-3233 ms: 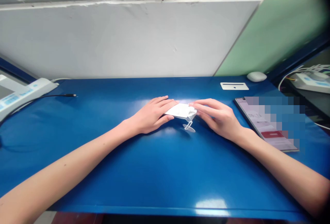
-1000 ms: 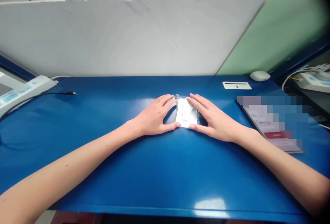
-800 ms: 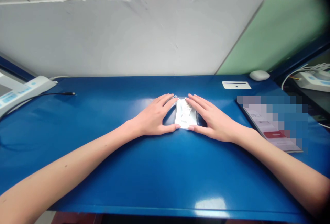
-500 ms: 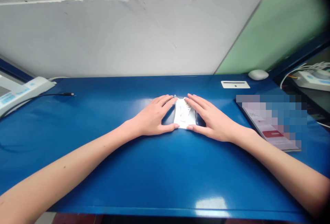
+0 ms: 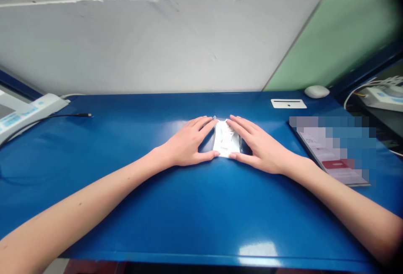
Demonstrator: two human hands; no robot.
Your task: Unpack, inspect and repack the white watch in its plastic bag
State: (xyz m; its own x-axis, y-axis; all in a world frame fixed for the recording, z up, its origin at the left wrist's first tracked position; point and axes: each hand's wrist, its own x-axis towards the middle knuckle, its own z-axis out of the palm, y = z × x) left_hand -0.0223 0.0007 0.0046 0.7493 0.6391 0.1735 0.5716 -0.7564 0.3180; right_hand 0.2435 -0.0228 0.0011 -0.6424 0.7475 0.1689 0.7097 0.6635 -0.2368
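Note:
A small, flat white packet with a clear plastic edge (image 5: 226, 141) lies on the blue table (image 5: 176, 206), between my two hands. My left hand (image 5: 192, 141) rests at its left side, thumb tip at the near left corner and fingers stretched toward the far left corner. On the other side my right hand (image 5: 260, 146) mirrors this, its thumb on the near edge and its fingertips over the far right part. Both hands have thumb and fingers apart and lie lightly on the packet's edges. What is inside the packet cannot be made out.
A white power strip (image 5: 31, 112) and a black cable (image 5: 71, 115) lie at the left. On the right are a tablet-like panel (image 5: 340, 164), partly pixelated, a white slotted card (image 5: 289, 104) and a white rounded case (image 5: 317, 92). A grey board (image 5: 141, 47) stands behind the table.

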